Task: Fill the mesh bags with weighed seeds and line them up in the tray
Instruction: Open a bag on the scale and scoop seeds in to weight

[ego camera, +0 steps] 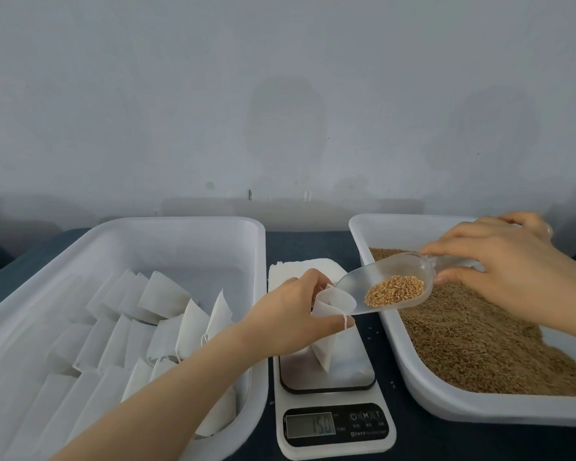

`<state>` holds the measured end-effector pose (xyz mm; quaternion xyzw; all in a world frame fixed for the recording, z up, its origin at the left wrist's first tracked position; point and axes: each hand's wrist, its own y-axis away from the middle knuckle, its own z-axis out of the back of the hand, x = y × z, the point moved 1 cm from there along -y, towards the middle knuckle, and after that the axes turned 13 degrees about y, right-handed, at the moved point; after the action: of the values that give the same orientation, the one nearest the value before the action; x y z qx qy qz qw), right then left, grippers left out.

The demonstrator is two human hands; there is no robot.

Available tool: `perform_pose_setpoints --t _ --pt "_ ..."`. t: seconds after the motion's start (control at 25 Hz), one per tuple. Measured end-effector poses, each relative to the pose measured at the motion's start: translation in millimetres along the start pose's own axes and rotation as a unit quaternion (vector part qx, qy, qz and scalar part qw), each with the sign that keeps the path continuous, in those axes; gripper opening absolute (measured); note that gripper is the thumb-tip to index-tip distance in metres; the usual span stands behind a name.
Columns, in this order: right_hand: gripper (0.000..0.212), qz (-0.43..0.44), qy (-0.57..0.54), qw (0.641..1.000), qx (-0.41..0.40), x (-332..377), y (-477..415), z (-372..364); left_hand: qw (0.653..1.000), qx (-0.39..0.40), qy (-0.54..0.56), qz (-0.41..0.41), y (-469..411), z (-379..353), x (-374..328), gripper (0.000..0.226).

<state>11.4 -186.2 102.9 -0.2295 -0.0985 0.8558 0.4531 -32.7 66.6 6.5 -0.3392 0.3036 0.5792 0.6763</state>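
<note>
My left hand [290, 311] pinches the open mouth of a white mesh bag [326, 344] that stands on the scale [333, 417]. My right hand [512, 267] grips the handle of a clear plastic scoop [373, 287]. The scoop holds a small heap of brown seeds [396, 291], and its tip rests at the bag's mouth. The scale's display reads about 15.0. On the left, a white tray [147, 234] holds several filled mesh bags [167, 321] in rows. On the right, another white tray [413, 377] holds loose seeds [479, 344].
A stack of flat white bags [300, 271] lies behind the scale, between the two trays. Everything sits on a dark blue table top [306, 241] against a pale wall. A few stray seeds lie beside the scale.
</note>
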Motion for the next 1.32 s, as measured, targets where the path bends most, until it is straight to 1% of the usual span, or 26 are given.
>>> perform_pose_setpoints --t 0.32,0.48,0.64,0.76,0.92,1.04,1.24,1.32 --pt "0.034 0.012 0.039 0.999 0.009 5 -10 8 1.000 -0.005 0.007 -0.009 0 0 0 0.051" --pt "0.035 0.030 0.067 0.997 0.018 7 -16 13 1.000 -0.002 0.013 -0.007 0 0 0 0.053" --pt "0.033 0.048 0.081 0.996 0.012 11 -21 21 1.000 -0.003 0.020 -0.009 0 0 -2 0.053" --pt "0.031 0.060 0.112 0.992 0.024 14 -27 28 1.000 -0.003 0.021 -0.006 1 1 -4 0.055" --pt "0.028 0.092 0.192 0.976 0.045 22 -36 36 1.000 -0.004 0.017 0.000 2 1 -6 0.060" --pt "0.028 0.124 0.251 0.960 0.018 33 -46 47 1.000 -0.011 0.017 0.008 2 1 -6 0.063" --pt "0.021 0.176 0.316 0.932 -0.032 53 -50 58 1.000 -0.020 0.015 0.003 2 1 -4 0.057" --pt "0.019 0.172 0.316 0.933 -0.028 57 -48 61 1.000 -0.020 0.014 0.004 1 1 -4 0.056"
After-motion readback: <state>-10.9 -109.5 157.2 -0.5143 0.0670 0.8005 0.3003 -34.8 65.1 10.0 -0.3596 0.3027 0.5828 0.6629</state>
